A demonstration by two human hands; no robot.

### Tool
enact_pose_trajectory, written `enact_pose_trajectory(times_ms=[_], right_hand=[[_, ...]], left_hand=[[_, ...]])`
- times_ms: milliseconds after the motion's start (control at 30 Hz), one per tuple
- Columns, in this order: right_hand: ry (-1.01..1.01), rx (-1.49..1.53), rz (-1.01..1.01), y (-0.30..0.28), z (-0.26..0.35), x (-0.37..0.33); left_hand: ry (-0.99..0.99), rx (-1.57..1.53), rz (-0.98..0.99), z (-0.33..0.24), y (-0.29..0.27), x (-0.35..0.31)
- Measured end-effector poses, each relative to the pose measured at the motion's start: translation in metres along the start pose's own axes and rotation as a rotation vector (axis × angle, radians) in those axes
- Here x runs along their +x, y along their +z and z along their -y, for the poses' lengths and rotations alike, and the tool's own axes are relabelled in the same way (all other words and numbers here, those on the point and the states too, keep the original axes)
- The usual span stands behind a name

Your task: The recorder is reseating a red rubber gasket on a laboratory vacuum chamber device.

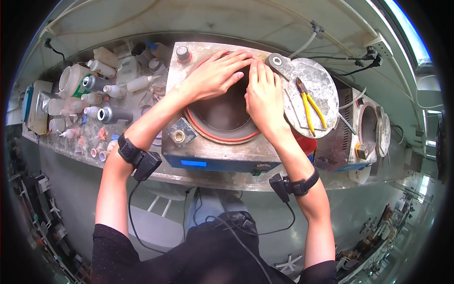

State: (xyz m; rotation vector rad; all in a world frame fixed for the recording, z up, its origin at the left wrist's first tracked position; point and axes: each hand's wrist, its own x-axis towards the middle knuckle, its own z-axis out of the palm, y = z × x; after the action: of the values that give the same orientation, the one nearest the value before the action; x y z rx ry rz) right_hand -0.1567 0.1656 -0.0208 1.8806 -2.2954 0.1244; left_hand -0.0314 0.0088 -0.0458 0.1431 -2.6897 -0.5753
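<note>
A metal box-shaped machine [222, 151] stands in front of me, with a deep round chamber [220, 111] in its top, ringed by an orange-red seal [215, 138]. My left hand [220, 73] lies flat over the chamber's far left rim, fingers stretched out to the right. Beside it, my right hand [262, 92] rests over the far right rim with its fingers extended and pointing away from me. The fingertips of both hands nearly meet. Whatever lies under the palms is hidden. Yellow-handled pliers [309, 106] lie on the swung-aside round lid [321, 75], right of my right hand.
Several bottles [116, 115] and a white tub [73, 80] crowd the bench's left side. At the right stands a second machine [343, 128] with a round opening. Cables run along the back wall. A grey stool [151, 227] is below the bench edge.
</note>
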Motion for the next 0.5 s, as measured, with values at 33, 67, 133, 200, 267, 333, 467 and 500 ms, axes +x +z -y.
enact_pose_trajectory(times_ms=[33,67,133,200,267,333,467,500], right_hand=[[-0.011,-0.041,-0.010,0.001,-0.001,-0.004],[-0.012,-0.040,-0.008,0.002,0.000,-0.009],[0.002,-0.031,-0.012,0.004,0.005,-0.018],[0.050,0.017,0.021,-0.002,0.004,-0.025],[0.097,0.053,0.056,-0.003,0.003,-0.029],[0.127,-0.035,0.028,0.001,0.004,-0.033],[0.150,-0.104,0.072,-0.010,0.012,-0.027],[0.167,-0.062,0.047,-0.011,0.012,-0.027]], left_hand=[[0.015,-0.004,-0.007,0.000,0.001,0.002],[0.013,-0.004,-0.006,0.000,0.001,0.001],[0.000,-0.025,0.026,0.001,0.000,-0.003],[0.011,0.010,0.042,-0.001,0.000,0.001],[0.025,0.038,0.047,-0.003,0.002,0.004],[0.047,0.112,0.041,-0.005,0.005,0.006],[0.047,0.176,0.043,-0.006,0.008,0.006],[0.049,0.175,0.044,-0.008,0.009,0.006]])
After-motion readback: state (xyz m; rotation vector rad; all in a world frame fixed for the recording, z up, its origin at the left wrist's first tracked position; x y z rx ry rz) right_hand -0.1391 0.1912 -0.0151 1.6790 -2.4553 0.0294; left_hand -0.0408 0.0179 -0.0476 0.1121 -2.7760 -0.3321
